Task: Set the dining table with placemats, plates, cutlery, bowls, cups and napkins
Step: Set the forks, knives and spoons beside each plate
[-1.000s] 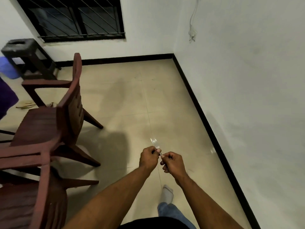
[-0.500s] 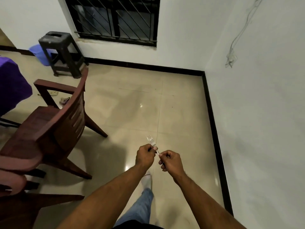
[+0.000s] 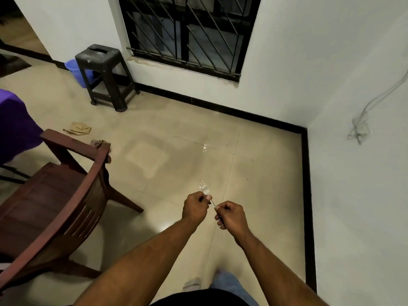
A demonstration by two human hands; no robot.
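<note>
Between the hands: fork (image 3: 206, 193), tines up and pointing away, over bare floor.
Left hand (image 3: 195, 209): fingers curled, pinching the neck just below the tines.
Right hand (image 3: 230, 216): curled round the handle end.
Why: two-handed hold likely steadies it for carrying.
Left of hands: chair (image 3: 57, 202), near.
Right: wall (image 3: 357, 195), close.
Room: open floor ahead.
</note>
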